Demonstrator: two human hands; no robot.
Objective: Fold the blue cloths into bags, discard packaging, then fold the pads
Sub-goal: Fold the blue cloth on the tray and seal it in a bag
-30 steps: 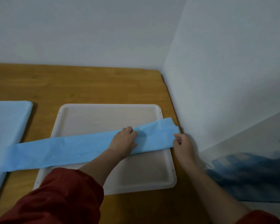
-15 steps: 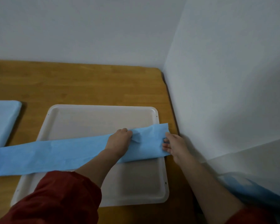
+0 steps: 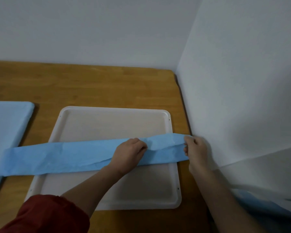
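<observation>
You have the blue cloth (image 3: 74,156), folded down to a long strip, lying across the white tray (image 3: 107,110) from side to side. Its left end runs off the tray onto the pale blue pad (image 3: 7,125), and its right end reaches the tray's right rim. Your left hand (image 3: 128,154) sits on the strip right of its middle, fingers curled down and gripping a ruck of it. I judge this anchors the long part so it cannot slide. Your right hand (image 3: 196,148) pinches the short end between thumb and fingers, a little off the tray, likely ready to carry it over for the next fold. The cloth between your hands is slack and wrinkled.

The wall (image 3: 233,98) stands just beside your right hand, so there is no room that way; the fold has to travel left or towards you. Tray floor shows on both sides of the strip, and the wooden table (image 3: 91,84) lies beyond. Mind the left end on the pad: a pull could drag it. Near your right forearm leans a white sheet (image 3: 267,165) with something blue under it; what it is I cannot tell
</observation>
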